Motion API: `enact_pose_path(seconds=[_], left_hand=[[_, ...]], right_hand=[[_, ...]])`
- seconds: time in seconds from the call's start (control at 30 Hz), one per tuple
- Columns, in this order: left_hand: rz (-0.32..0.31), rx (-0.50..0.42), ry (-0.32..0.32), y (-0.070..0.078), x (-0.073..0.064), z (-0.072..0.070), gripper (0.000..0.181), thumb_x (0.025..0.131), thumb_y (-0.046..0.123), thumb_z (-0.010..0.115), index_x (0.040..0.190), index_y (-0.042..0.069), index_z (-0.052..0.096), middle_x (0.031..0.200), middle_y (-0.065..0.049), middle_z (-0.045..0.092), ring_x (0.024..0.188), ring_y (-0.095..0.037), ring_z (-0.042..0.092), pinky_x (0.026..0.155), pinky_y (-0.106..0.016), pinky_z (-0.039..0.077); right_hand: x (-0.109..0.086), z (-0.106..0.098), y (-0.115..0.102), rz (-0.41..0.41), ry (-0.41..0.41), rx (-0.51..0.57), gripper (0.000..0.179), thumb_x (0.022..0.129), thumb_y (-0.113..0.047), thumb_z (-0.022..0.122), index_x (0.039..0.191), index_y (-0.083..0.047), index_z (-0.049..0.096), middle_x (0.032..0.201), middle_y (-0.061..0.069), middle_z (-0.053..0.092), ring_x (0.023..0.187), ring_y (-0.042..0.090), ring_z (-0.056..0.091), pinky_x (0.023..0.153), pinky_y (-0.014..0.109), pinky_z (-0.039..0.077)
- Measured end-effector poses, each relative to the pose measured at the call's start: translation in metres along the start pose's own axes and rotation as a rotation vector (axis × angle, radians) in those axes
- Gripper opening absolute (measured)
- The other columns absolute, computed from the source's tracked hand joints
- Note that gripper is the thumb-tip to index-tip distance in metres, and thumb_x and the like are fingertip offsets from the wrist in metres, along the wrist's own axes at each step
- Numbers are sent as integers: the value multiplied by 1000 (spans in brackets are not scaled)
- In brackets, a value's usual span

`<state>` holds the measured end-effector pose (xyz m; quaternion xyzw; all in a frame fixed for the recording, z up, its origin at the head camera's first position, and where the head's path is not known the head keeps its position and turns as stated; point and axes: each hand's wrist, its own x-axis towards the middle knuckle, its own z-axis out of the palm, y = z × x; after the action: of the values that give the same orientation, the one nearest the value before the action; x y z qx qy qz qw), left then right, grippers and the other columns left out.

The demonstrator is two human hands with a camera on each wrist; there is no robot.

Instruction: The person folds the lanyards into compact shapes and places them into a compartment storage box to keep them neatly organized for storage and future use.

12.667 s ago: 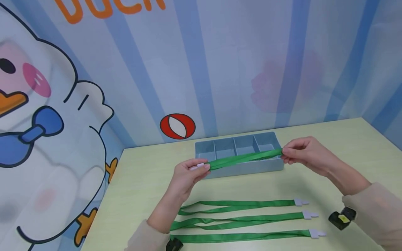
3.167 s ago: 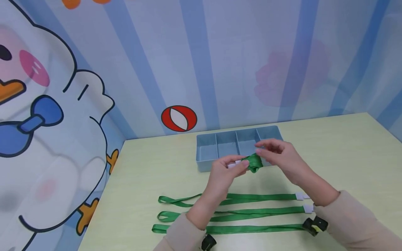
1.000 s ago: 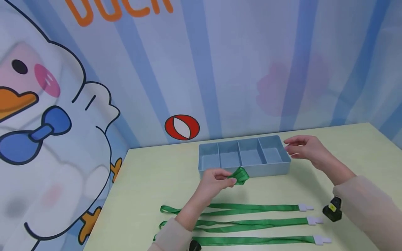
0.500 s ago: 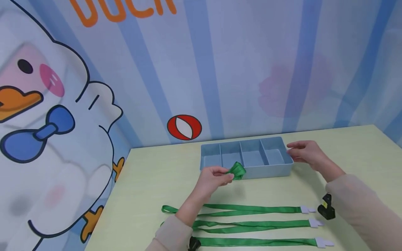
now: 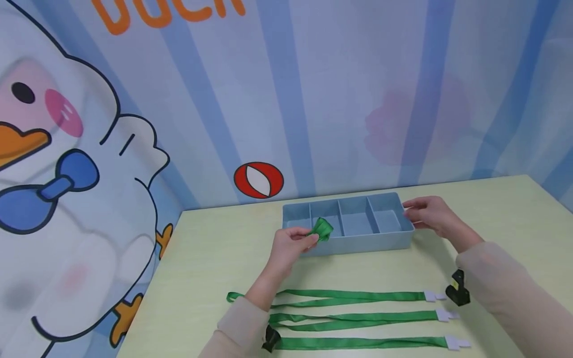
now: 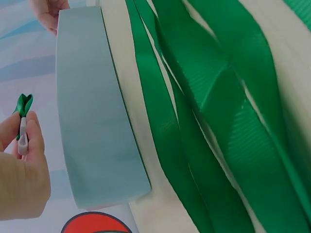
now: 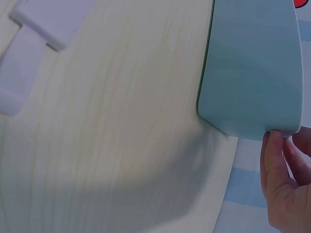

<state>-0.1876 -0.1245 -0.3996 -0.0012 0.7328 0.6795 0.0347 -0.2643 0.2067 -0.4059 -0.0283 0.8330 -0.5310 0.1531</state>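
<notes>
My left hand [image 5: 288, 248] pinches a folded green lanyard [image 5: 322, 228] between thumb and fingers. In the head view the bundle overlaps the front wall and second compartment from the left of a blue-grey divided box [image 5: 358, 244]. The left wrist view shows the lanyard's white plastic clip [image 6: 23, 141] sticking out beside the thumb. At the box's right end, my right hand [image 5: 431, 215] has its fingertips against the end wall near the rim. The right wrist view shows those fingers [image 7: 275, 155] fairly straight against the wall.
Three green lanyards lie stretched out on the pale wooden table: a far one [image 5: 358, 296], a middle one [image 5: 376, 318] and a near one [image 5: 367, 343]. Their white clips point right. A printed cartoon backdrop [image 5: 340, 99] stands behind the table.
Since the oldest frame the stretched lanyard has been folded into a small bundle. Lately my left hand has carried it leftward and up to the box, while my right hand has come against the box's end.
</notes>
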Motion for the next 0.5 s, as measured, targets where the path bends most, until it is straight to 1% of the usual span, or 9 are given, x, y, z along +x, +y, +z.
enact_pose_path(seconds=[0.13, 0.27, 0.33, 0.4, 0.5], left_hand=[[34, 59, 85, 2, 6, -2, 24, 83, 8, 70, 101, -8, 67, 81, -12, 68, 79, -26, 69, 77, -33, 55], [80, 140, 200, 6, 12, -4, 20, 83, 9, 71, 98, -4, 69, 78, -13, 67, 80, -30, 68, 68, -25, 54], [102, 166, 248, 6, 15, -5, 18, 82, 9, 71, 96, -4, 70, 76, -13, 67, 80, -32, 68, 64, -23, 53], [126, 188, 281, 5, 19, -7, 16, 82, 8, 71, 94, -4, 70, 75, -13, 67, 79, -33, 68, 61, -23, 53], [152, 229, 312, 4, 24, -10, 15, 81, 7, 71, 92, -4, 71, 75, -14, 67, 75, -30, 68, 59, -22, 52]], right_hand=[[0, 0, -2, 6, 5, 4, 49, 94, -7, 51, 135, 15, 34, 119, 28, 52, 88, 13, 62, 81, 35, 53], [0, 1, -3, 18, 8, 9, 48, 94, -6, 51, 135, 14, 34, 120, 29, 51, 84, 9, 61, 81, 35, 53], [0, 1, -4, 24, 8, 11, 48, 94, -6, 52, 135, 14, 34, 122, 30, 48, 85, 10, 61, 82, 36, 53], [0, 1, -4, 29, 10, 9, 48, 95, -7, 52, 135, 13, 34, 125, 31, 46, 87, 12, 60, 83, 37, 52], [0, 1, -3, 37, 10, 8, 48, 95, -7, 51, 136, 12, 34, 126, 31, 45, 91, 16, 60, 83, 37, 52]])
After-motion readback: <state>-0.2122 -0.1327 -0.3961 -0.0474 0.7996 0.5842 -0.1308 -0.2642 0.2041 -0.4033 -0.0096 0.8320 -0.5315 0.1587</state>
